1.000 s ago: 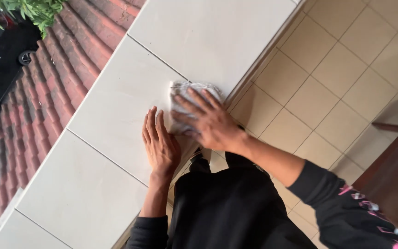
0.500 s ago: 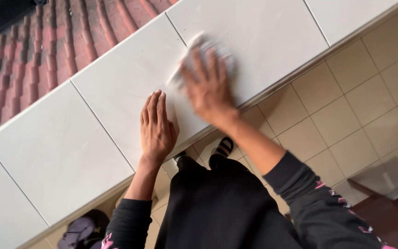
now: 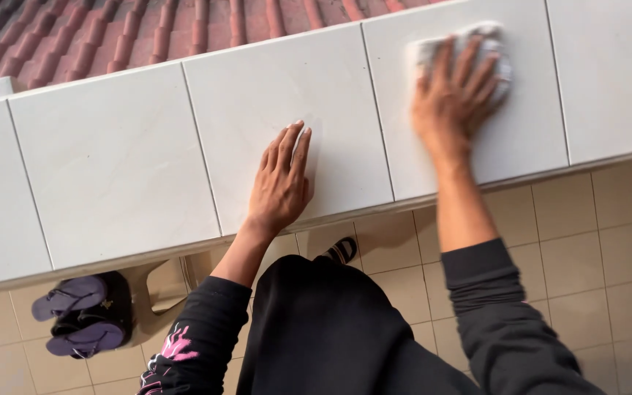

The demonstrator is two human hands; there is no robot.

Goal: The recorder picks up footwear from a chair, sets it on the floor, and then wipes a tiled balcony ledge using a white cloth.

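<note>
Cloth [image 3: 493, 45], pale and crumpled, lay pressed beneath my right hand [image 3: 453, 99], fingers spread wide and flat over it on the white tiled ledge [image 3: 111, 168]. My left hand [image 3: 281, 183] rested open, palm down, well apart on the neighbouring tile. Beyond the ledge ran red roof tiles [image 3: 148, 29]; purple sandals [image 3: 74, 318] sat below.

Right hand [image 3: 453, 102] pressing cloth [image 3: 469, 47] — left hand [image 3: 281, 181] flat, white tiled ledge [image 3: 111, 168]
</note>
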